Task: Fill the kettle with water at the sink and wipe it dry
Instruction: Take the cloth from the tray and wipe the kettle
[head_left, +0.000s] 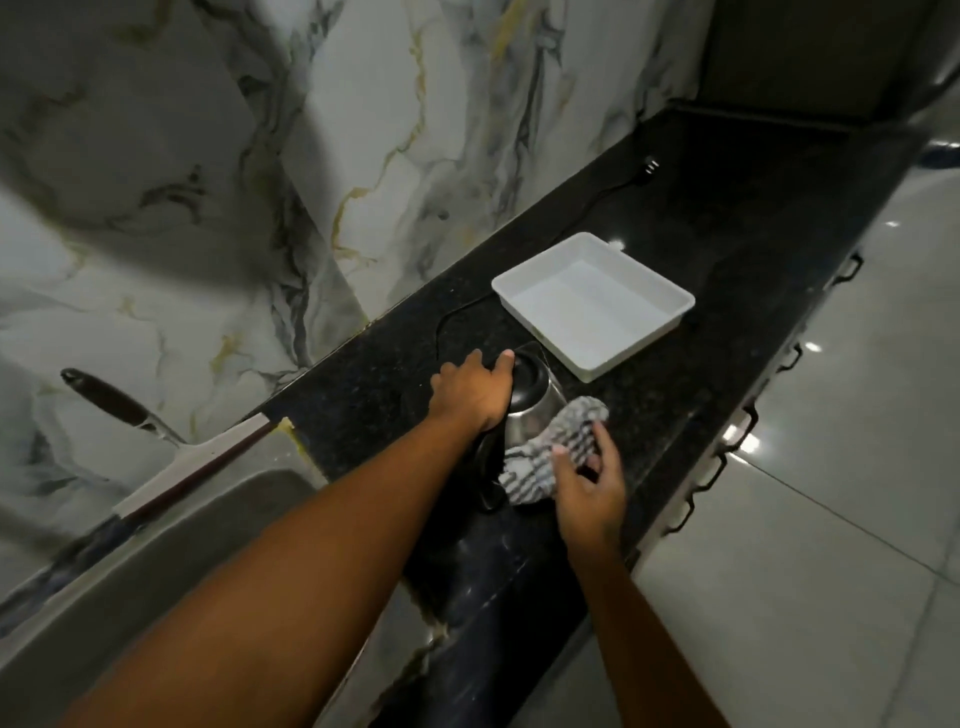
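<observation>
1. Two hands work at one kettle (532, 410), which stands on the dark counter (727, 291) just right of the sink (171, 525), so the filling looks done and the wiping is the step in hand.
2. Far left, the sink basin is in shadow; I cannot tell what lies in it.
3. Left hand (475, 389) rests over the kettle's top, fingers spread across the black lid, steadying it rather than closed around anything.
4. Its black handle (491, 467) points toward the near edge, between the two forearms.
5. Right hand (589, 483) is clamped on a striped cloth (553, 452), pressed against the kettle's right, steel flank; the unwiped far side lies away from that grip.
6. Farther right, a white tray (670, 296) sits just beside the kettle, with nothing visible in it.
</observation>
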